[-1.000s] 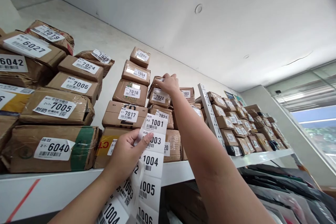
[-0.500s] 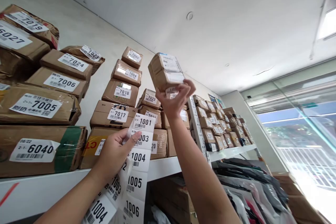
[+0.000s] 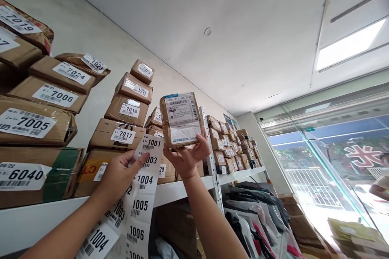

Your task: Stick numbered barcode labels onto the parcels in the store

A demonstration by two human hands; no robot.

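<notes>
My left hand (image 3: pixel 124 172) pinches strips of white number labels (image 3: pixel 145 180) between thumb and fingers. The front strip reads 1001, 1003, 1004, 1005 and 1006 downward, with more labels hanging behind it. Raised to its right, my right hand (image 3: pixel 189 156) grips a small brown parcel (image 3: pixel 180 117) from below. A white shipping label with barcodes faces me on the parcel. Behind both hands, numbered cardboard boxes are stacked on the white shelf (image 3: pixel 182 186), among them the box marked 7017 (image 3: pixel 117 132) and the top box marked 1005 (image 3: pixel 142 71).
Larger boxes such as 6040 (image 3: pixel 62 174) fill the shelf's left part. Beyond a metal upright (image 3: pixel 208 145), more small parcels (image 3: pixel 234 149) line the shelf, with plastic-wrapped packages (image 3: pixel 258 210) below. On the right stands a glass front (image 3: pixel 319 162); a person's arm (image 3: pixel 378 188) shows at the far right edge.
The parcel has come down and turned, so its shipping label now faces me. My view has swung right. My left hand keeps its hold on the labels.
</notes>
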